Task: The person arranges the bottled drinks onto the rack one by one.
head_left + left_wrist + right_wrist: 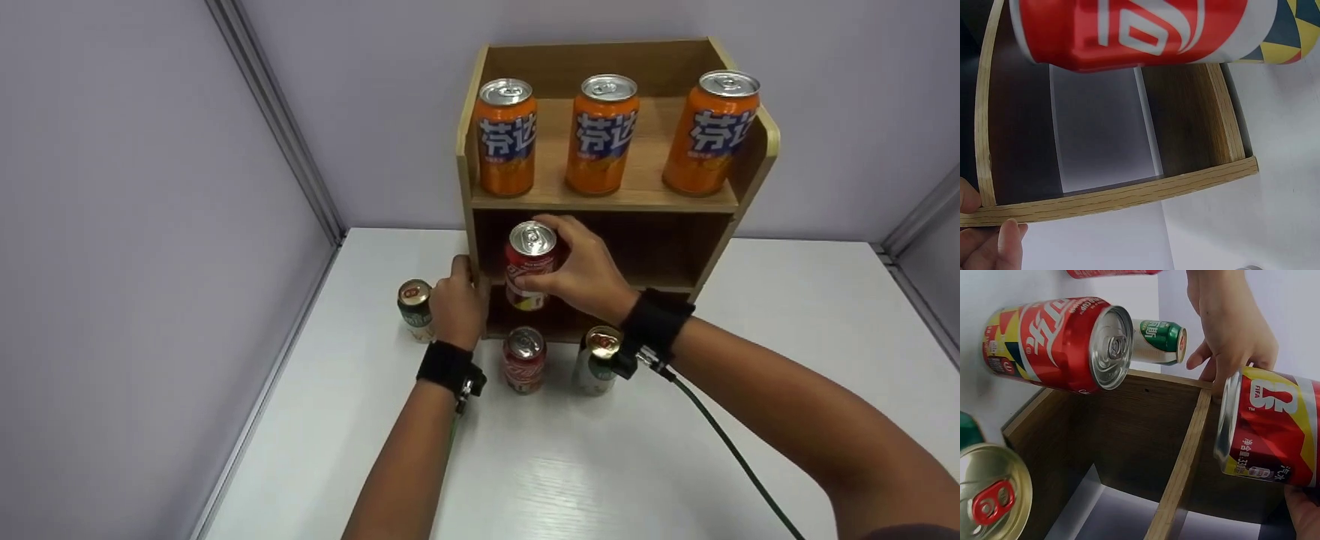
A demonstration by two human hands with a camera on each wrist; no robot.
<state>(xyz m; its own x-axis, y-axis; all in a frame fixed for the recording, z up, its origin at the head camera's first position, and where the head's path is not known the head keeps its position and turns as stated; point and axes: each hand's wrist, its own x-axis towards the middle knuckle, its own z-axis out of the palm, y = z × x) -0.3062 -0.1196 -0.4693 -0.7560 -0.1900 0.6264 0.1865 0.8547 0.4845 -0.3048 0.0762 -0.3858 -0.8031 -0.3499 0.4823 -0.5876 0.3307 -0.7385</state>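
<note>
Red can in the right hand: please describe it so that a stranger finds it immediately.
Find the wooden shelf, with three orange cans on its top level. Below them, the right hand grips the red can. Unlike the cans on the table, it is held.

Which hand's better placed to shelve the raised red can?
The right hand, likely: it holds the raised red can near the middle shelf; the left hand grips the rack's edge.

From my side I see a booth, perhaps in a lab: smooth pale-lilac panels and grey metal strips meet at the far corners of the white flat tabletop.
</note>
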